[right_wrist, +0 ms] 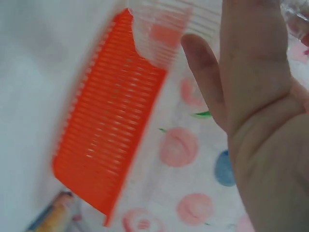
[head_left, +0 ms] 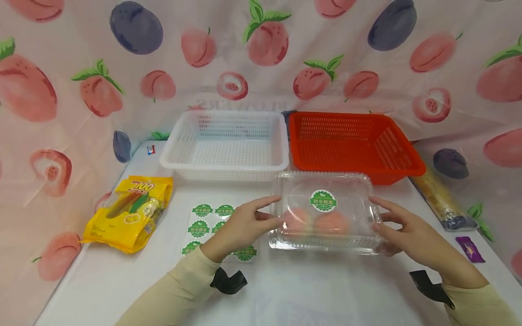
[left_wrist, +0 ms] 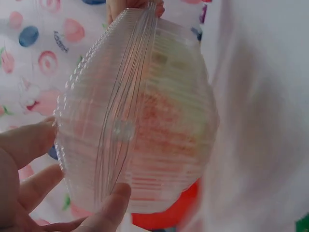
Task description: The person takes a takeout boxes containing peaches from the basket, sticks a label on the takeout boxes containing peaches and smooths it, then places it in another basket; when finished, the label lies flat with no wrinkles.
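A clear plastic clamshell box [head_left: 352, 199] is between my hands in the head view, its lid closed. A round green-and-white sticker [head_left: 323, 201] sits on its lid. Through the wall show pinkish-red round fruits [head_left: 332, 224], probably peaches. My left hand [head_left: 244, 225] holds the box's left side. In the left wrist view, its thumb lies at the ridged rim of the box [left_wrist: 169, 121] and its fingers on the lid. On the opposite side my right hand [head_left: 418, 237] grips the edge. Whether the box touches the table cannot be told.
A white basket [head_left: 224, 174] and a red basket [head_left: 359, 176] stand behind the box. Left lie a sticker sheet [head_left: 185, 240] and a yellow snack bag [head_left: 118, 231]. Right are a long packaged food [head_left: 442, 199] and a purple wrapper [head_left: 470, 249]. A tiny packet [head_left: 151, 150] lies back left.
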{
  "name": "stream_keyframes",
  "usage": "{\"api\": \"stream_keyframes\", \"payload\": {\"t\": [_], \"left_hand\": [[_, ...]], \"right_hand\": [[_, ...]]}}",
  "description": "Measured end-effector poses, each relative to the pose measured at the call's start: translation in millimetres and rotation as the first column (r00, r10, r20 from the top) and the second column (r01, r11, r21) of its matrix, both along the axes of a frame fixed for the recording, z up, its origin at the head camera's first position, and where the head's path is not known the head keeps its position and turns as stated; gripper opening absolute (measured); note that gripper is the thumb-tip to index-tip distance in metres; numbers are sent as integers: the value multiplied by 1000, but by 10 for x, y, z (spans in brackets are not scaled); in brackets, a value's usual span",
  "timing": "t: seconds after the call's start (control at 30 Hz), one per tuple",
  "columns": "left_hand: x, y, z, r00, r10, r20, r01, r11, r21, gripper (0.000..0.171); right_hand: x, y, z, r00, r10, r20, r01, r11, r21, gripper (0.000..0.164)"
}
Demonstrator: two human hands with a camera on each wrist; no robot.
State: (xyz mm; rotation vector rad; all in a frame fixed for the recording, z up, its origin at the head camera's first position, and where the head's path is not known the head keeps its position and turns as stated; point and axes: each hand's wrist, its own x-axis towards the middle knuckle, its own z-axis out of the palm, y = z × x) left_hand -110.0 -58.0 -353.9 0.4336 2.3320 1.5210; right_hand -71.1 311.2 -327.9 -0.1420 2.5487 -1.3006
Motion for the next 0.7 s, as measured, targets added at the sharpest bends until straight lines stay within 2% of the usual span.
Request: {"api": "stream_keyframes", "payload": {"t": [0.13, 0.27, 0.47, 0.53, 0.6, 0.7], "left_hand": [[76, 69, 165, 996, 10, -85, -4, 997, 76, 53], [44, 161, 339, 986, 2, -169, 18, 993, 119, 52], [-84, 331, 602, 980, 8, -200, 21, 990, 142, 51], [-109, 392, 684, 978, 13, -207, 16, 991, 136, 51], [-121, 440, 750, 975, 11, -224, 16, 993, 118, 52], [-145, 494, 783, 976, 2, -218, 27, 991, 128, 54]], "right_hand": [[166, 81, 94, 990, -19, -139, 11, 998, -55, 66], [202, 154, 205, 959, -40, -280, 13, 995, -95, 67], [55, 286, 427, 921, -81, -381, 20, 987, -162, 65], [-10, 334, 495, 912, -115, -394, 42, 981, -189, 64], [-61, 377, 565, 905, -148, -399, 86, 982, -167, 63], [-142, 434, 659, 882, -197, -427, 147, 978, -146, 61]]}}
